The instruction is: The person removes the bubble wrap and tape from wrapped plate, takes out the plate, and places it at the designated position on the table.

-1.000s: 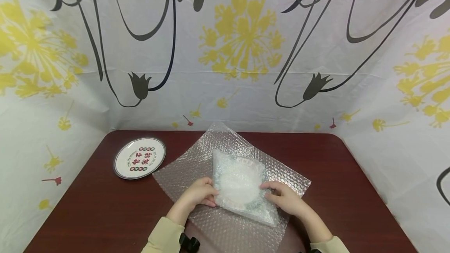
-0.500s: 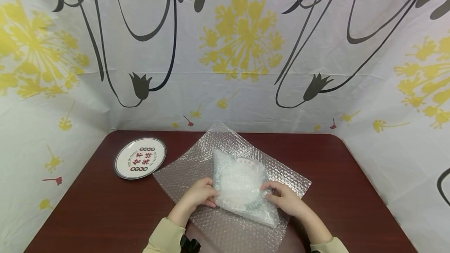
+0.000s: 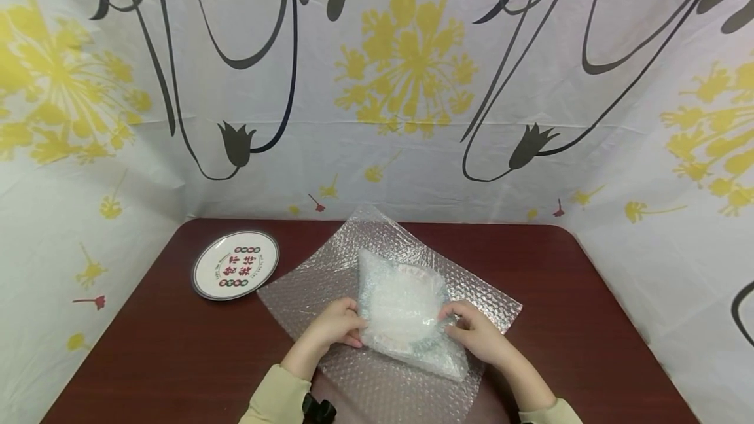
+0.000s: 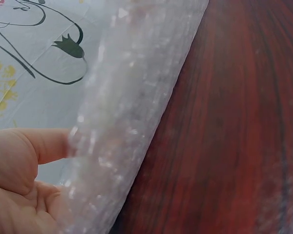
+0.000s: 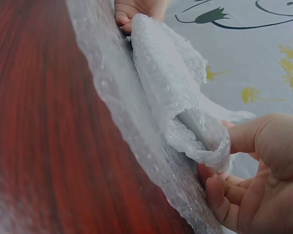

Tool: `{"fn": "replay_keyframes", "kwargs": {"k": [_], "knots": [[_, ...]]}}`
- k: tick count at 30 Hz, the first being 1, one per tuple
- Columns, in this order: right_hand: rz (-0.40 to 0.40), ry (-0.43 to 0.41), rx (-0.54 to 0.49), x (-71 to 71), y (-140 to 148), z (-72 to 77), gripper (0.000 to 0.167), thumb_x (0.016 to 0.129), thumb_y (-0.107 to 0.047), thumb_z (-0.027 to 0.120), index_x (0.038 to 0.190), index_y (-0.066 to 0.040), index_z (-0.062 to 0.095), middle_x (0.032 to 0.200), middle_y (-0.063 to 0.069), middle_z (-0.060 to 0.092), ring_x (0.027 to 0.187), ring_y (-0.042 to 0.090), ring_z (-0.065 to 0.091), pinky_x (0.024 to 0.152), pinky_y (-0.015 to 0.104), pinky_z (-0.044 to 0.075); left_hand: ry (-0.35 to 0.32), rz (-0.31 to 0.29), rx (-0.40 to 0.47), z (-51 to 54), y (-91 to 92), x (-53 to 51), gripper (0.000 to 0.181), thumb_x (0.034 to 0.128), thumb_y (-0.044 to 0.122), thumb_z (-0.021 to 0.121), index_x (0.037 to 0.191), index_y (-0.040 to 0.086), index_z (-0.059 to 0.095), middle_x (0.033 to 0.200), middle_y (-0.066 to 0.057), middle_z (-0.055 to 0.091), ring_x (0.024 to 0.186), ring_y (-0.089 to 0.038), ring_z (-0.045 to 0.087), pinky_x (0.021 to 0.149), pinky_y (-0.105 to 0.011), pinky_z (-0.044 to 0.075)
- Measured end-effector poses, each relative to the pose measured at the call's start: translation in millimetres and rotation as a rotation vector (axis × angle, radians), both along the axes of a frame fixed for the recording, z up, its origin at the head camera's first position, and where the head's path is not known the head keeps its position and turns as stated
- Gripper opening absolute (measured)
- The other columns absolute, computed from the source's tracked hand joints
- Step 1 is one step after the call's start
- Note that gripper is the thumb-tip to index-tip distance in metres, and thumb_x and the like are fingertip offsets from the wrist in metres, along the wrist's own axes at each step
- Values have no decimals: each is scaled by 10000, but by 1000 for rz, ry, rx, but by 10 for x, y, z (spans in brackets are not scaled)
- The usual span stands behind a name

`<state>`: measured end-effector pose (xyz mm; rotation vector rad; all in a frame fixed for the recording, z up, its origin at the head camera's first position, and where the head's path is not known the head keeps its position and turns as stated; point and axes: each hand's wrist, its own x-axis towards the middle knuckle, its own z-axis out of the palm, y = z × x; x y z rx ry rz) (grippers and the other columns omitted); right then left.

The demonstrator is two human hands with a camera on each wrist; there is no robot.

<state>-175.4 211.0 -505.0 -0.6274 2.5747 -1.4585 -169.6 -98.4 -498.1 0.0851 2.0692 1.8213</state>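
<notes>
A bubble-wrapped plate [image 3: 403, 309] lies on a larger spread sheet of bubble wrap [image 3: 383, 381]. A round white shape shows through its layers, and a pale rim peeks out of the wrap's open end [image 5: 193, 127] in the right wrist view. My left hand [image 3: 334, 326] holds the package's left edge, thumb above and fingers lower down, partly hidden. At the right edge, my right hand [image 3: 478, 332] pinches the wrap between thumb and curled fingers. Blurred bubble wrap covers the left fingertips in the left wrist view.
A white plate [image 3: 235, 265] with red lettering and a dark rim lies at the table's back left. The dark red table [image 3: 589, 345] meets a patterned cloth [image 3: 406, 175] hanging behind and at both sides.
</notes>
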Motion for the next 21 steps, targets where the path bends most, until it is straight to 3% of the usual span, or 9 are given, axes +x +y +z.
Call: {"fn": "replay_keyframes", "kwargs": {"k": [21], "knots": [[-78,11,120,31,-81,31,225,804,24,656,866,-169,559,948,57,492,615,144,437,523,282,422,-4,8,-18,-41,17,-12,358,858,-1,633,1142,-137,462,749,-120,581,579,-174,590,593,-355,570]]}}
